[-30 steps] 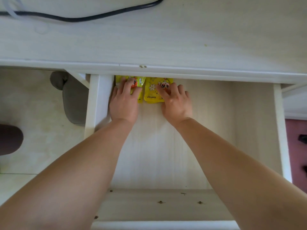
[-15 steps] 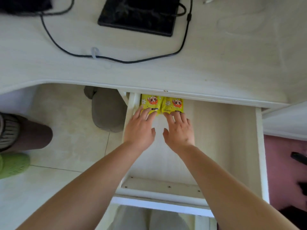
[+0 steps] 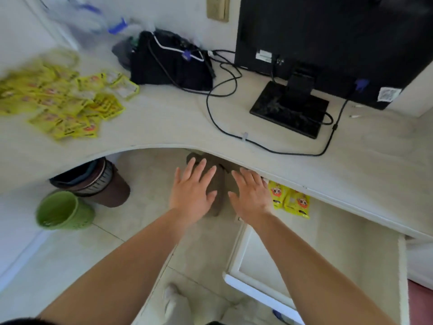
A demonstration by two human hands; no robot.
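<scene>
Sachets [image 3: 290, 201] in drawer: glossy printed plastic film, crinkled. Drawer [image 3: 356, 242]: pale wood-grain laminate, matt, smooth, white front edge. Desk top [image 3: 182, 123]: same matt laminate. Monitor stand base [image 3: 281, 111]: black gloss plastic, dusty. Cable [image 3: 269, 150]: black matt rubbery jacket. Green bin [image 3: 63, 213]: plastic, slight sheen. Floor tiles [image 3: 145, 184]: smooth, semi-gloss.

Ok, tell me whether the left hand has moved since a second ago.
Yes. The left hand has drawn leftward, out past the left wall of the drawer, and no longer touches the yellow packets lying at its back.
</scene>
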